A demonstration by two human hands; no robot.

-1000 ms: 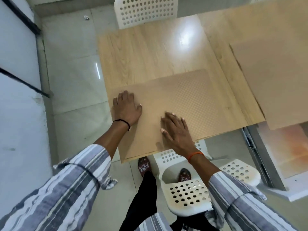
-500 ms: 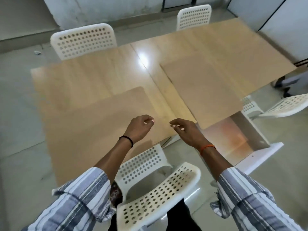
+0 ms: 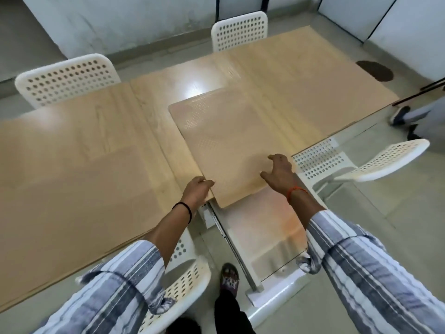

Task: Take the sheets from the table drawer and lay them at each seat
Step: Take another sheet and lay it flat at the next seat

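Reaching forward over the open drawer point(image 3: 260, 227), both hands meet the near end of a tan dotted sheet point(image 3: 228, 145) that lies on the wooden table point(image 3: 313, 92). This sheet sits directly beyond the drawer, and its near rounded corner overhangs the table edge above the drawer's pale floor. At the sheet's near left edge the left hand point(image 3: 196, 191) has its fingers curled against the sheet, apparently pinching it, though the grip itself is partly hidden. On the sheet's near right part the right hand point(image 3: 279, 172) is arched with fingers spread and bent, the fingertips point(image 3: 271, 157) touching or just above the surface; contact cannot be told for certain. A second sheet point(image 3: 72, 203) lies flat on the table to the left of the drawer, well apart from the hands. White perforated chairs stand around: one chair point(image 3: 65, 79) beyond the table to the drawer's far left, another chair point(image 3: 239, 31) straight beyond it, a third chair point(image 3: 375, 159) just right of the drawer, and a fourth chair point(image 3: 183, 290) at its near left. Striped sleeves point(image 3: 361, 280) cover both forearms.
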